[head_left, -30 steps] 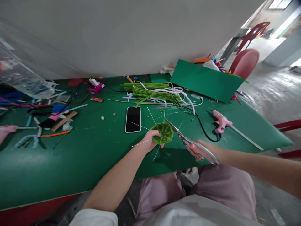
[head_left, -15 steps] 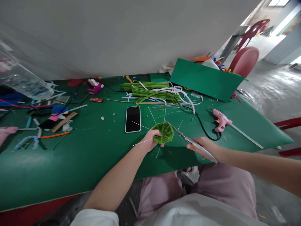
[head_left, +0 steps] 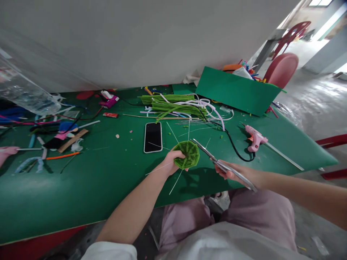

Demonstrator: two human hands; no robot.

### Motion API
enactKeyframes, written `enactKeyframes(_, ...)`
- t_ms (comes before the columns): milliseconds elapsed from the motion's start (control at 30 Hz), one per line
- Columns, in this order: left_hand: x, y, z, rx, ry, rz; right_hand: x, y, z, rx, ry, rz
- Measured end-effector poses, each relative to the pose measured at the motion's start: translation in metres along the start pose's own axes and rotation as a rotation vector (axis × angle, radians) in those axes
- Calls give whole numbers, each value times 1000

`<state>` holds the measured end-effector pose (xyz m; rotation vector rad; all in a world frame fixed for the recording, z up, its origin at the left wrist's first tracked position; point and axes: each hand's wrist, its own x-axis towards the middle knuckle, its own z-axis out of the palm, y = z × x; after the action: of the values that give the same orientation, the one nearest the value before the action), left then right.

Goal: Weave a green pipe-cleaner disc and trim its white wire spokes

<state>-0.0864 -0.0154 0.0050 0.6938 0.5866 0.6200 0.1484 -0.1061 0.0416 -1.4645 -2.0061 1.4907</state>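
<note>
My left hand [head_left: 173, 161] grips the near left edge of a green, fuzzy, many-sided shape [head_left: 189, 153] that looks made of pipe cleaners, thumb pressed on its face. Thin pale wires stick out around its rim. In my right hand [head_left: 230, 171] is a pair of metal scissors [head_left: 221, 164], the fingers wrapped round the handles. Their tips lie close to the shape's upper right edge, near a wire; whether the blades touch it I cannot tell. A phone [head_left: 153, 137] with a dark screen lies just beyond my left hand.
Bundled green pipe cleaners [head_left: 173, 105] with white and lilac strands lie behind the phone. At right rests a pink glue gun [head_left: 254, 138] with its black cord. A green board [head_left: 235, 90] leans at the back. Small craft pieces, including an orange strip [head_left: 63, 156], lie left.
The green shape has tilted, showing its face more fully, and its wires have swung with it. The scissors have shifted slightly right, with their tips apart from the rim.
</note>
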Motion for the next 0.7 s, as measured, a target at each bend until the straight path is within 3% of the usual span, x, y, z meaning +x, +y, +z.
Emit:
enactKeyframes(100,-2,1,1,6,-7,15,-3,8,3,138,-55,5)
enactKeyframes(233,-4,5,1,0,-31,78,-9,17,1,135,-19,17)
enactKeyframes(333,-8,13,-1,-4,-100,169,-10,19,-5,-100,37,111)
enactKeyframes(467,-12,20,-4,30,-164,163,-1,20,-7,-564,175,218)
enactKeyframes(600,-10,18,-4,102,-164,141,18,22,-1,-804,238,-2)
enactKeyframes(700,-7,14,-4,174,-84,94,32,12,-1,-865,267,-198)
